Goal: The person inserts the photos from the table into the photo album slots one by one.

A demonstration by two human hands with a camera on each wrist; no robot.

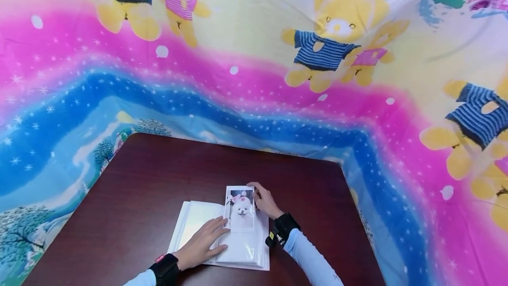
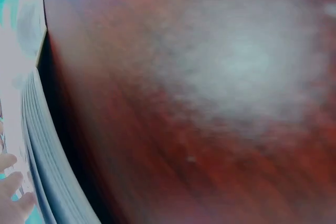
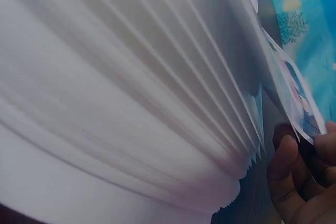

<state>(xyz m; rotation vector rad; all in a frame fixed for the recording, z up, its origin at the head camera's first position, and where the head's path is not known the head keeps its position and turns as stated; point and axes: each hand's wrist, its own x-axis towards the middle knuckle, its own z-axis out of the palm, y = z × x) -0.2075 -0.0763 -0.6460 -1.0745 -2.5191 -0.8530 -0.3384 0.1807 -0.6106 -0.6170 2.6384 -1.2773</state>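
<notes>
A photo album (image 1: 237,248) with white pages lies open on the table. On its right page is a photo (image 1: 242,210) of a white fluffy dog with pink on its head; its upper end sticks out past the album's top edge, and its lower part lies over or inside the clear pocket. My right hand (image 1: 267,201) pinches the photo's upper right corner; the right wrist view shows fingers and thumb on the print (image 3: 300,95). My left hand (image 1: 204,239) rests with spread fingers across the album's middle, its fingertips near the photo's lower left edge.
The dark brown wooden table (image 1: 190,167) reflects light. Behind and around it hangs a colourful cloth (image 1: 246,87) printed with teddy bears. In the right wrist view, the album's thick stack of pages (image 3: 157,87) fans out at close range.
</notes>
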